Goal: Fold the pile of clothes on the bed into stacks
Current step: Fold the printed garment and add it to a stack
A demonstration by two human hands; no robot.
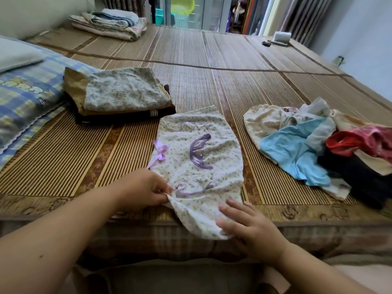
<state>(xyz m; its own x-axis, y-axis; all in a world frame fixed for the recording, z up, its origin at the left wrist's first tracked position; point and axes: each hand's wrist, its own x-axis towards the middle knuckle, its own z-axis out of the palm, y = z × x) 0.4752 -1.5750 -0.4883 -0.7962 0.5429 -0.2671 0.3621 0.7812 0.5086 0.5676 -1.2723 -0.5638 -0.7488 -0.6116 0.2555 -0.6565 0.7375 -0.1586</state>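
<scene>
Left hand (146, 188) pinches floral top (199, 166) hem to fold it; right hand (248, 224), grip released, flattens it on bed (265, 92).

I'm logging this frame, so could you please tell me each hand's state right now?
Left hand: pinches the edge of the floral garment.
Right hand: open, resting flat on the same garment.

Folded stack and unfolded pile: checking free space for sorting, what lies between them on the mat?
The floral garment lies spread between the folded stack and the unfolded pile, seen in the head view.
</scene>
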